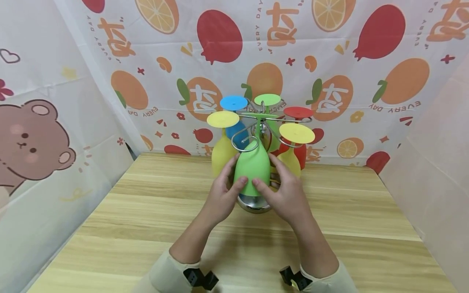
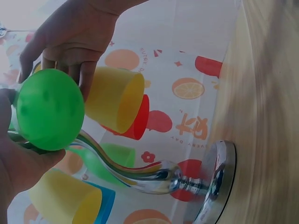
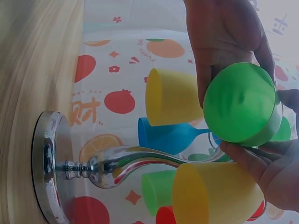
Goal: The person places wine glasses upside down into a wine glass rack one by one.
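Note:
A green plastic goblet [image 1: 252, 169] is upside down at the front of a chrome goblet rack [image 1: 255, 206]. My left hand [image 1: 222, 196] holds its bowl from the left, thumb on the front. From the right, my right hand [image 1: 287, 194] grips the same bowl, its thumb also in front. The goblet's stem is close to a wire ring [image 1: 244, 143] of the rack; whether it sits inside the ring I cannot tell. Both wrist views show the goblet's round mouth, in the left one [image 2: 50, 109] and in the right one [image 3: 240, 102], with fingers around it.
Upside-down goblets hang around the rack: yellow [image 1: 222, 152] and blue [image 1: 238, 132] on the left, green [image 1: 272, 134] behind, red [image 1: 300, 152] and yellow [image 1: 289, 160] on the right. The rack stands on a wooden table [image 1: 176, 195] before a fruit-printed cloth [image 1: 227, 77].

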{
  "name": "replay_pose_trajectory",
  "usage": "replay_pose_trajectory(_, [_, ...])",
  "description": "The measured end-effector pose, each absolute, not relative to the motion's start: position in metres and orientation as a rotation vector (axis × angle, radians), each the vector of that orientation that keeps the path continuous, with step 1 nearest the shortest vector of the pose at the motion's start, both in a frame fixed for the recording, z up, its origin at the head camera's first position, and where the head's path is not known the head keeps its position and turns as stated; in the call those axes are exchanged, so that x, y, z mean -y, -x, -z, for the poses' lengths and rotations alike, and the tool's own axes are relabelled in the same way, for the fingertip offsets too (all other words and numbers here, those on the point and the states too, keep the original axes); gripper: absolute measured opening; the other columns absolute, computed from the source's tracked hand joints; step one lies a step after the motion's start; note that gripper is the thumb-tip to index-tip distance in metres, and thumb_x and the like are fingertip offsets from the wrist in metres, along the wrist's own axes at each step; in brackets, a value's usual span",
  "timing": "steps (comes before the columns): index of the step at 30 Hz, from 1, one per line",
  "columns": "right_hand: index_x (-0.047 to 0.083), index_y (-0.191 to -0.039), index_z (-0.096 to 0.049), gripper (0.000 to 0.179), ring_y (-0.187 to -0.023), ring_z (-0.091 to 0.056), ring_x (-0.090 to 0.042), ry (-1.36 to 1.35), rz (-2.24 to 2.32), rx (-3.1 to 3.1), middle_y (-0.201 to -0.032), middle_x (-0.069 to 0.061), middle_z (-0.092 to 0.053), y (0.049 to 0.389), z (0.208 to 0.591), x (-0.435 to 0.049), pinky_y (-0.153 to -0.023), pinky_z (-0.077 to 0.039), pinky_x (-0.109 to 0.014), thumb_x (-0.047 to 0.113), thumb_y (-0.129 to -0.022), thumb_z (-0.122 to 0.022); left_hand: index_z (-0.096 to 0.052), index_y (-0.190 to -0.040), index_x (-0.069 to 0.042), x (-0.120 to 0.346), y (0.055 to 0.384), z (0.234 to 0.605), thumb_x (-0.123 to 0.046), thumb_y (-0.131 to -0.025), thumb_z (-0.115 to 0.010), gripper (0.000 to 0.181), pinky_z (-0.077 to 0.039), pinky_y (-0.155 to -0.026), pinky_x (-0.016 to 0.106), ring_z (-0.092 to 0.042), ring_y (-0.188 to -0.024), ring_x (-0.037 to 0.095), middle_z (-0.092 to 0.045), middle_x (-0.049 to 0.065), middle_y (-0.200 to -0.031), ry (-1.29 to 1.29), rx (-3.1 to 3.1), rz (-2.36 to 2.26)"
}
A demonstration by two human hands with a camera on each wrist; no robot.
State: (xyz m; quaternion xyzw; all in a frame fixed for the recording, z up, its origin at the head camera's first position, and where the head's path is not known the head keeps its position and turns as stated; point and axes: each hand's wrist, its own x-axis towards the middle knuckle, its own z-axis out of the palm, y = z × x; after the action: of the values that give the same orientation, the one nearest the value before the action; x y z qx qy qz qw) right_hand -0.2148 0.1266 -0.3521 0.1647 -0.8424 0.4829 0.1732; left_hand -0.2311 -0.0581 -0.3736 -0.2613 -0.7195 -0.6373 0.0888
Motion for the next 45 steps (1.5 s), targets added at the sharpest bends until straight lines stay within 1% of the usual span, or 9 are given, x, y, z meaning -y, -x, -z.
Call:
replay_pose_trajectory(5, [0.015, -0.149, -0.041, 0.073, -0.119, -0.059, -0.023, -0.483, -1.296, 2.391, -0.142, -0.003, -0.052, 0.215, 0.354, -0.126, -0.083, -0.058, -0.037, 0.041, -0.088, -0.071, -0.025, -0.155, -0.012, 0.063, 0.232, 0.372, -0.031, -0.101, -0.055, 0.065, -0.035, -0.114, 0.042, -0.039, -0.141, 0.021, -0.034, 0.004, -0.157, 0.777, 2.18, 1.877])
replay_pose_trajectory(10, [0.014, -0.149, -0.043, 0.074, -0.121, -0.059, -0.023, -0.477, -1.262, 2.398, -0.145, -0.003, -0.052, 0.215, 0.355, -0.123, -0.083, -0.058, -0.036, 0.045, -0.088, -0.071, -0.026, -0.155, -0.014, 0.069, 0.232, 0.368, -0.031, -0.101, -0.055, 0.064, -0.04, -0.11, 0.043, -0.043, -0.139, 0.022, -0.038, 0.005, -0.155, 0.776, 2.228, 1.861])
replay_pose_trajectory(16, [0.014, -0.147, -0.046, 0.071, -0.117, -0.063, -0.023, -0.499, -1.232, 2.384, -0.141, -0.003, -0.056, 0.215, 0.355, -0.121, -0.083, -0.058, -0.035, 0.044, -0.088, -0.072, -0.028, -0.155, -0.015, 0.077, 0.233, 0.363, -0.031, -0.1, -0.058, 0.065, -0.045, -0.106, 0.043, -0.045, -0.137, 0.024, -0.041, 0.006, -0.153, 0.756, 2.289, 1.831])
replay_pose_trajectory(20, [0.014, -0.147, -0.046, 0.071, -0.117, -0.063, -0.022, -0.536, -1.179, 2.38, -0.14, -0.005, -0.058, 0.216, 0.356, -0.12, -0.086, -0.058, -0.036, 0.042, -0.088, -0.072, -0.027, -0.155, -0.015, 0.083, 0.233, 0.36, -0.031, -0.099, -0.06, 0.068, -0.047, -0.104, 0.044, -0.047, -0.136, 0.026, -0.042, 0.008, -0.152, 0.745, 2.338, 1.827])
replay_pose_trajectory(25, [0.013, -0.148, -0.044, 0.072, -0.117, -0.063, -0.022, -0.578, -1.171, 2.38, -0.139, -0.006, -0.058, 0.217, 0.357, -0.119, -0.088, -0.057, -0.038, 0.039, -0.088, -0.073, -0.025, -0.156, -0.015, 0.088, 0.233, 0.358, -0.029, -0.097, -0.063, 0.071, -0.046, -0.105, 0.044, -0.046, -0.137, 0.026, -0.043, 0.009, -0.152, 0.754, 2.378, 1.842])
replay_pose_trajectory(33, [0.014, -0.148, -0.045, 0.072, -0.121, -0.061, -0.021, -0.634, -1.131, 2.362, -0.142, -0.004, -0.055, 0.218, 0.357, -0.119, -0.09, -0.056, -0.037, 0.035, -0.087, -0.076, -0.027, -0.155, -0.017, 0.093, 0.234, 0.356, -0.025, -0.095, -0.066, 0.072, -0.046, -0.105, 0.04, -0.046, -0.137, 0.019, -0.041, 0.002, -0.153, 0.803, 2.392, 1.857])
replay_pose_trajectory(39, [0.014, -0.146, -0.046, 0.071, -0.121, -0.06, -0.02, -0.654, -1.118, 2.354, -0.142, -0.003, -0.054, 0.219, 0.357, -0.119, -0.091, -0.056, -0.038, 0.034, -0.085, -0.077, -0.027, -0.155, -0.014, 0.095, 0.235, 0.355, -0.021, -0.094, -0.067, 0.073, -0.048, -0.104, 0.039, -0.047, -0.136, 0.021, -0.042, 0.004, -0.152, 0.82, 2.392, 1.855])
replay_pose_trajectory(45, [0.016, -0.147, -0.046, 0.072, -0.12, -0.06, -0.019, -0.658, -1.131, 2.349, -0.14, -0.001, -0.055, 0.218, 0.356, -0.119, -0.091, -0.056, -0.038, 0.032, -0.084, -0.079, -0.029, -0.155, -0.014, 0.095, 0.235, 0.355, -0.018, -0.093, -0.068, 0.073, -0.049, -0.103, 0.039, -0.048, -0.135, 0.021, -0.042, 0.004, -0.152, 0.824, 2.389, 1.861])
